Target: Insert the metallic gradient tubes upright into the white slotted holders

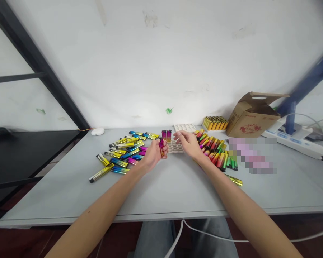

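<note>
Seen from above and behind two bare forearms reaching forward over a grey bench [161,193]. Left hand [152,156] curled, fingers [164,147] clamped on one pink-and-purple lighter [161,146]; long axis near upright, one end rising above the fist, which end hard to tell. Right hand [190,143] just beside it, palm turned inward, fingers [179,135] spread apart and holding nothing, hovering over a pale honeycomb tray [174,147] lying flat on the bench. Two more pink-and-purple lighters [166,135] standing upright in the far cells of that tray, side by side, long axes vertical. A second pale tray [185,127] lying farther back, close to the wall.

Left of the hands, a loose scatter of yellow-and-blue lighters [123,152], roughly twenty, lying flat and pointing in mixed directions, many slanted up toward the right; a few pink ones among them. Right of the hands, a tighter heap of rainbow-coloured lighters [215,150], too overlapped to count, mostly lying with long axes slanted toward the back. One yellow lighter [234,180] apart from the heap, nearer the front edge. One block of orange-yellow lighters [215,123] packed upright at the back. One open cardboard box [251,120] tilted beside it. One white power strip [293,139] at far right. One small white oval object [97,131] at the back left.
</note>
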A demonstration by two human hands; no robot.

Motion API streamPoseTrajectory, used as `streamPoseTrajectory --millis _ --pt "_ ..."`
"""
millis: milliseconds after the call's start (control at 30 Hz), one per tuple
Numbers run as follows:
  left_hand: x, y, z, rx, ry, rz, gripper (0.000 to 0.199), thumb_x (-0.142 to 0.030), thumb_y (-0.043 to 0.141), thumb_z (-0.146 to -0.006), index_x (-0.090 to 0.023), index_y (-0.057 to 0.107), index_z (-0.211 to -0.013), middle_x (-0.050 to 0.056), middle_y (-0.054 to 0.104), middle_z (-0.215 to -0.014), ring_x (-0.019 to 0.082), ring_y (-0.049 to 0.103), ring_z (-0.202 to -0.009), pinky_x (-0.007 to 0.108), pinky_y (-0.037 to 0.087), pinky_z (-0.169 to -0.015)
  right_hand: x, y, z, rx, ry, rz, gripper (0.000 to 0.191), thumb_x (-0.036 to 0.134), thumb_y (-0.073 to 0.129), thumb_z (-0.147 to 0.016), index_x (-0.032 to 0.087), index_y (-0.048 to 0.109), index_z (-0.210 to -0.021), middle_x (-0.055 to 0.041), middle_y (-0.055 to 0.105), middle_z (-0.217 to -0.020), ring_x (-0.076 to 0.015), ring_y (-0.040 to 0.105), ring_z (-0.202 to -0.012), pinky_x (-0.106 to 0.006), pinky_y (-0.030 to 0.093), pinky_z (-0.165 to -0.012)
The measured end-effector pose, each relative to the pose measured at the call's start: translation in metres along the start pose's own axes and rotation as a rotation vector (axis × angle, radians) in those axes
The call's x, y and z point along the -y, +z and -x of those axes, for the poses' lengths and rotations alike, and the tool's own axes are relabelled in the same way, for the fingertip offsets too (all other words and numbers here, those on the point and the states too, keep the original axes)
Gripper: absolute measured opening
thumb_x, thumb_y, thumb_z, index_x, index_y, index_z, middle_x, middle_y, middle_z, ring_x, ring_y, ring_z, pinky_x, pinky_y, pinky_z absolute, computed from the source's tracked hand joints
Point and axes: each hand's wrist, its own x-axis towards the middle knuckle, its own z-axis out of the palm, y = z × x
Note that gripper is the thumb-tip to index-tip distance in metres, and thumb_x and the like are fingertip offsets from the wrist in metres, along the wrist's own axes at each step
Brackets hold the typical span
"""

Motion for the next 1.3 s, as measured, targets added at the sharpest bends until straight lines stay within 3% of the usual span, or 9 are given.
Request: streamPoseTrajectory --millis 267,400,600,733,967,1133,1200,1300 --pt "0.003 -0.003 0.000 0.101 0.024 0.057 0.033 -0.044 0.035 -0.092 -0.018 0.053 -0.083 0.003 0.053 -0.073 0.016 0.055 -0.067 0.028 0.046 -0.061 0.008 0.000 0.003 -0.007 -0.019 0.002 0.041 0.049 0.042 -0.094 0.017 0.067 -0.089 -0.0055 0.070 -0.082 -0.0179 0.064 -0.073 -0.029 0.048 -0.068" --pt "0.007 -0.003 -0.002 0.088 0.022 0.024 0.036 -0.049 0.041 -0.094 -0.017 0.054 -0.085 0.005 0.059 -0.074 0.017 0.060 -0.072 0.030 0.050 -0.068 0.014 -0.001 0.004 -0.022 -0.025 -0.025 0.038 0.044 0.043 -0.094 0.017 0.066 -0.085 -0.0049 0.069 -0.080 -0.0173 0.064 -0.072 -0.028 0.047 -0.069" --pt "0.009 -0.001 -0.002 0.011 0.061 -0.089 0.028 -0.042 0.063 -0.087 -0.017 0.058 -0.097 0.003 0.066 -0.081 0.016 0.066 -0.077 0.036 0.055 -0.080 0.015 -0.001 0.004 -0.005 -0.009 -0.076 0.037 0.045 0.045 -0.094 0.016 0.068 -0.089 -0.0052 0.069 -0.084 -0.0172 0.063 -0.073 -0.028 0.047 -0.069" --pt "0.010 -0.006 -0.004 0.024 0.083 -0.226 0.036 -0.040 0.073 -0.079 -0.014 0.065 -0.102 0.006 0.070 -0.089 0.017 0.068 -0.084 0.036 0.055 -0.085 0.016 0.002 0.004 0.062 -0.005 -0.136 0.035 0.045 0.048 -0.092 0.017 0.069 -0.091 -0.0052 0.070 -0.087 -0.0188 0.063 -0.082 -0.030 0.048 -0.073" --pt "0.018 -0.013 -0.007 -0.007 0.194 -0.488 0.041 -0.048 0.077 -0.070 -0.012 0.070 -0.088 0.009 0.073 -0.089 0.023 0.070 -0.086 0.039 0.058 -0.080 0.019 0.009 0.006 0.162 -0.026 -0.232 0.027 0.042 0.063 -0.083 0.017 0.071 -0.084 -0.0089 0.065 -0.109 -0.0184 0.062 -0.085 -0.030 0.050 -0.072" --pt "0.017 -0.014 -0.006 -0.035 0.226 -0.562 0.041 -0.049 0.074 -0.074 -0.012 0.070 -0.091 0.009 0.074 -0.092 0.023 0.070 -0.086 0.039 0.059 -0.080 0.023 0.003 0.005 0.221 0.070 -0.376 0.028 0.044 0.066 -0.080 0.017 0.071 -0.083 -0.0041 0.067 -0.087 -0.0156 0.060 -0.074 -0.029 0.049 -0.069" --pt "0.016 -0.015 -0.007 -0.056 0.220 -0.582 0.040 -0.047 0.073 -0.076 -0.013 0.070 -0.096 0.010 0.074 -0.096 0.024 0.070 -0.090 0.038 0.059 -0.080 0.022 -0.003 0.002 0.194 0.109 -0.423 0.029 0.045 0.067 -0.079 0.017 0.071 -0.084 -0.0021 0.067 -0.078 -0.0147 0.059 -0.071 -0.029 0.048 -0.069" --pt "0.015 -0.018 -0.010 -0.146 0.245 -0.618 0.037 -0.040 0.073 -0.075 -0.013 0.068 -0.100 0.011 0.074 -0.094 0.022 0.071 -0.086 0.037 0.059 -0.077 0.015 -0.012 -0.004 0.016 0.156 -0.498 0.031 0.047 0.069 -0.077 0.020 0.073 -0.091 -0.0026 0.069 -0.085 -0.0150 0.061 -0.078 -0.027 0.048 -0.071"
